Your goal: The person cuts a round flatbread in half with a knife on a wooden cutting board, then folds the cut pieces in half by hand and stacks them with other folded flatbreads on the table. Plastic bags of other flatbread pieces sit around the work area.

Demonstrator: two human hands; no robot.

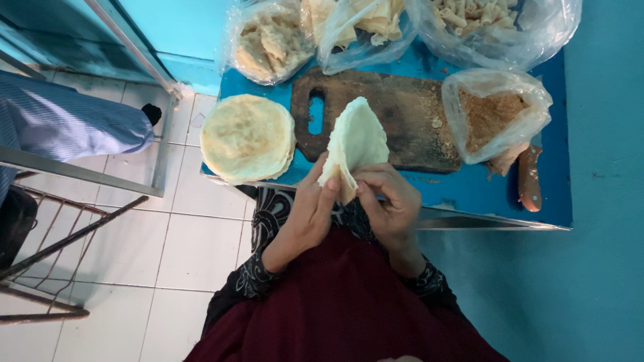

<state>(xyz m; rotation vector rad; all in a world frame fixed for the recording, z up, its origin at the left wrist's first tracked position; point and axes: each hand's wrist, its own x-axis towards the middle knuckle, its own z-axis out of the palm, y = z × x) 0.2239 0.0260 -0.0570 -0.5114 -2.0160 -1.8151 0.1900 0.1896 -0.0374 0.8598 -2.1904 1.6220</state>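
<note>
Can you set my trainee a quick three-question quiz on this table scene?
1. What do both hands, left hand and right hand, hold?
2. True or false: the cutting board has a handle slot.
3. On which side of the board lies the stack of flatbreads, picture-left or picture-right?

Key:
1. A folded flatbread.
2. True.
3. Picture-left.

Bright, even, soft overhead light with a cool blue cast. Faint shadows only, just below the dark cutting board [382,121]. Mild glare on the clear plastic bags [500,110] beside the board. Sharp near the board; slight wide-angle stretching and softness toward the far corners.
</note>
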